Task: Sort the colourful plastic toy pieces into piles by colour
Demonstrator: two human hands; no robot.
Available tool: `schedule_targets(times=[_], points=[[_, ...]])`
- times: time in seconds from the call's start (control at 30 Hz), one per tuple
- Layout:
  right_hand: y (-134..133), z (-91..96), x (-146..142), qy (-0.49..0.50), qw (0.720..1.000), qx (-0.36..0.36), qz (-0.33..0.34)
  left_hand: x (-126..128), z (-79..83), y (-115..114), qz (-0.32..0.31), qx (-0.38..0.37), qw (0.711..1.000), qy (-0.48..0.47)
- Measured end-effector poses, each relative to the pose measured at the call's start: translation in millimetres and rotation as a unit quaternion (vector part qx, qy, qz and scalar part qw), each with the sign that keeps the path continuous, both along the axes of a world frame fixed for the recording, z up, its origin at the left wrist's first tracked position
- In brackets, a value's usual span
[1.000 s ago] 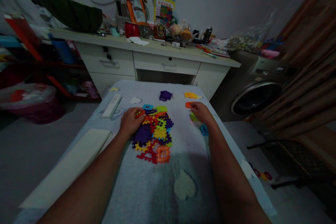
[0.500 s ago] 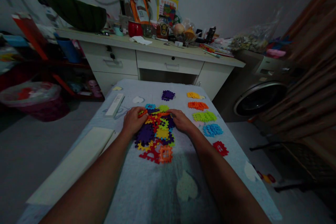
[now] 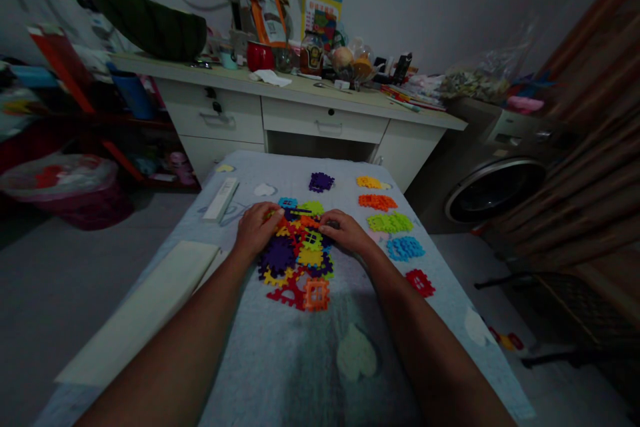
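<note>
A heap of notched plastic building tiles in several colours lies mid-table, with a purple tile (image 3: pixel 278 255), a yellow tile (image 3: pixel 311 256) and an orange window-shaped tile (image 3: pixel 317 295) on top or at its near edge. My left hand (image 3: pixel 256 227) is at the heap's left side, thumb and fingers closed round a tile mostly hidden under them. On the opposite side, my right hand (image 3: pixel 344 229) has its fingers curled at the heap's edge beside a dark purple tile. What those fingers hold, if anything, is hidden.
Sorted tiles line the table's right side: yellow (image 3: pixel 369 182), orange (image 3: pixel 377 202), green (image 3: pixel 390 222), blue (image 3: pixel 405 249) and red (image 3: pixel 420 283). A purple stack (image 3: pixel 321 181) stands behind the heap. Left are a white box (image 3: pixel 221 200) and a long white panel (image 3: pixel 145 307).
My right hand's fingers have curled in more at the heap's edge. An orange tile near them has shifted slightly left. The tile in my left hand is more covered by the fingers.
</note>
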State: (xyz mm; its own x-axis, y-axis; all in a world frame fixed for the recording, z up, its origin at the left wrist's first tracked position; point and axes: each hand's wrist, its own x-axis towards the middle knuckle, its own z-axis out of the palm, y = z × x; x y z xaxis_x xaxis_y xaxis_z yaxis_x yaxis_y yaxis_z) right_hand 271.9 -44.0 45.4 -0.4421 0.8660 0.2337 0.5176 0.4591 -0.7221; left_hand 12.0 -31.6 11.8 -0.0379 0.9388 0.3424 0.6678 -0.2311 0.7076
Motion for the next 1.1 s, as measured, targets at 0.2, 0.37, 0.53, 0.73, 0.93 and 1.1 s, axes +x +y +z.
schedule_targets(times=[0.2,0.37,0.53,0.73,0.93,1.1], points=[[1.0,3.8,1.4,0.006,1.0,0.01,0.009,1.4,2.6,-1.0,-0.005,0.0,1.0,0.006],[2.0,16.7,13.2,0.001,0.998,-0.021,0.053,0.9,1.3,0.0,-0.003,-0.001,1.0,0.01],[5.6,29.2,33.4,-0.009,0.999,-0.029,0.032,0.4,0.0,0.6,0.001,0.002,1.0,0.022],[20.4,30.5,68.7,-0.093,0.981,0.031,-0.169,0.4,1.1,0.2,0.002,-0.007,1.0,0.026],[35.8,30.3,100.7,-0.191,0.905,0.071,-0.374,-0.4,-1.7,1.7,0.003,-0.005,1.0,0.031],[45.4,37.6,112.0,-0.224,0.851,0.018,-0.475,-0.4,-2.7,2.0,-0.001,0.005,1.0,0.031]])
